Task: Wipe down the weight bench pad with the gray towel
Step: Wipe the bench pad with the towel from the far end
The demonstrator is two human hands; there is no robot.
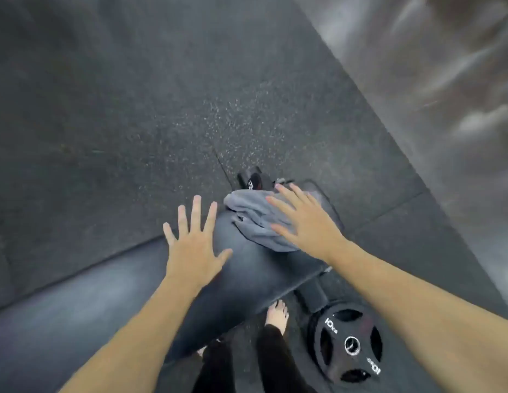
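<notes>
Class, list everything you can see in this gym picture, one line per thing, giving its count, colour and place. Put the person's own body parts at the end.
Bench pad: one, black, running from lower left to centre.
Gray towel: one, bunched on the far end of the pad.
Weight plate: one, black, marked 10 kg, flat on the floor at lower right.
Bench frame parts: black, just beyond the towel; details blurred.
Floor: dark speckled rubber mats, all around.
Left hand: one, fingers spread, flat on the pad.
Right hand: one, open, palm on the towel.
Bare foot: one clearly seen, beside the bench near the plate.
</notes>
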